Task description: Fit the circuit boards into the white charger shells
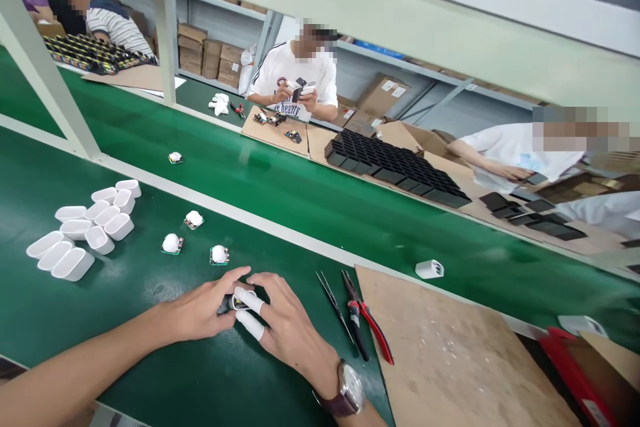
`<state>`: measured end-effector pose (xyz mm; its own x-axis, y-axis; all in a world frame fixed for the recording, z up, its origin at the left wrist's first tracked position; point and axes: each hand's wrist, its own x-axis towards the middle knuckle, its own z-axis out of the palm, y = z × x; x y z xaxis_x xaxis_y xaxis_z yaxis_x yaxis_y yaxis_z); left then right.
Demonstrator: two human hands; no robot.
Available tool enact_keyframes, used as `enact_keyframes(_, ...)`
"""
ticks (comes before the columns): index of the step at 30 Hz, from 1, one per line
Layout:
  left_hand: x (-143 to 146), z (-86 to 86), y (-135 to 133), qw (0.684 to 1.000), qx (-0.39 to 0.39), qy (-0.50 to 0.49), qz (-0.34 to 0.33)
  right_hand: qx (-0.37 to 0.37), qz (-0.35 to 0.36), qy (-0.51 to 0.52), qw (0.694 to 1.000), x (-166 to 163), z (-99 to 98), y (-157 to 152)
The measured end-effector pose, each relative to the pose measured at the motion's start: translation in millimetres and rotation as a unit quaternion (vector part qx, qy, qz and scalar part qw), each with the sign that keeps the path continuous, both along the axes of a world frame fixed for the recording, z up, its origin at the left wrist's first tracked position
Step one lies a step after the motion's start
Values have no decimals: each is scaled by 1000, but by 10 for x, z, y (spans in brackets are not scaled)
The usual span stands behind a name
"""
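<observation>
Both of my hands meet over the front of the green bench around a small white plastic housing (244,301) with dark parts showing inside it. My left hand (205,307) is closed on its left side, where a dark grey piece shows between thumb and fingers. White finger cots cover two fingers of my right hand (280,313), which press on the housing from the right. My fingers hide much of it. Beyond them lie small circuit boards with white domes (219,254). Several white oval cups (73,264) are grouped to the left.
Tweezers (336,307) and red-handled pliers (361,317) lie right of my hands, beside a cardboard sheet (440,347). A green conveyor belt (280,177) runs behind a pale rail, carrying a white housing (430,269) and a domed board (175,158). Co-workers sit across, near black trays (395,163).
</observation>
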<state>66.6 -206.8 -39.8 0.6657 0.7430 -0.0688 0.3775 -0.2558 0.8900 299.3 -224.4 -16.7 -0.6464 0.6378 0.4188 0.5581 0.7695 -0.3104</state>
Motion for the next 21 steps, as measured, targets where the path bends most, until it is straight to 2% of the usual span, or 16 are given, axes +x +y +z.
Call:
enact_keyframes(3, 0, -9, -21, 1000, 10, 10, 13, 62, 31, -36, 997, 21, -94, 2)
enact_keyframes(5, 2, -22, -27, 1000, 22, 9, 18, 77, 41, -46, 995, 27, -136, -2)
enact_keyframes(10, 4, -62, -22, 998, 51, 4, 21, -13, -6, 44, 999, 18, -172, 5)
enact_keyframes(14, 2, -70, -20, 998, 56, 15, 23, 9, -9, 87, 996, 16, -265, -9)
enact_keyframes(17, 3, -67, -20, 998, 60, 14, 21, -32, -32, 125, 991, 10, -292, -18)
enact_keyframes(19, 4, -69, -18, 998, 60, 17, 20, -44, -43, 118, 991, 11, -275, -16)
enact_keyframes(21, 6, -72, -15, 998, 62, 19, 22, -9, -29, 74, 997, 18, -246, -7)
